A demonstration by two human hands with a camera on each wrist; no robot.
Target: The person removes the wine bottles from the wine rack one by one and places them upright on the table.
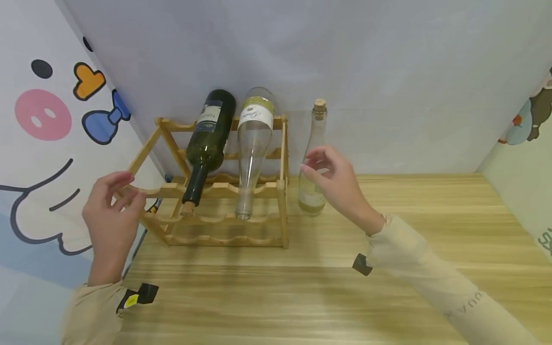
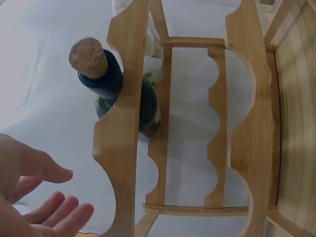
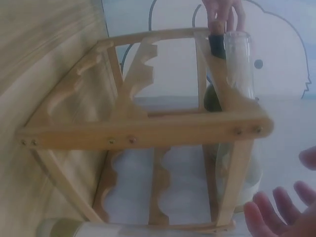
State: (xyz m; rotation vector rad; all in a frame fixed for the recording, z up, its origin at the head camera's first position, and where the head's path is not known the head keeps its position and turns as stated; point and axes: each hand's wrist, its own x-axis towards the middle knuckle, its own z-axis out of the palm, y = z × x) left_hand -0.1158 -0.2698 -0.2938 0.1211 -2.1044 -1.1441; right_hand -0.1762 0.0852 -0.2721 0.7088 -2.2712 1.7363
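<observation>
A wooden wine rack (image 1: pixel 282 215) stands on the table. On its top tier lie a corked dark green wine bottle (image 1: pixel 211 139) and, to its right, a clear glass bottle (image 1: pixel 254 136) without a cork; both necks point toward me. My left hand (image 1: pixel 109 211) is at the rack's front left corner, fingers loosely bent, with a gap to the wood in the left wrist view. Right of the rack, a clear corked bottle (image 1: pixel 311 200) stands upright. My right hand (image 1: pixel 340 184) overlaps it in the head view, fingers spread and holding nothing in the right wrist view.
The wood-grain table (image 1: pixel 409 249) extends to the right and front. A pale wall (image 1: pixel 366 72) rises close behind the rack. A panel with cartoon drawings (image 1: pixel 43 163) borders the left side, and another panel (image 1: pixel 522 163) the right.
</observation>
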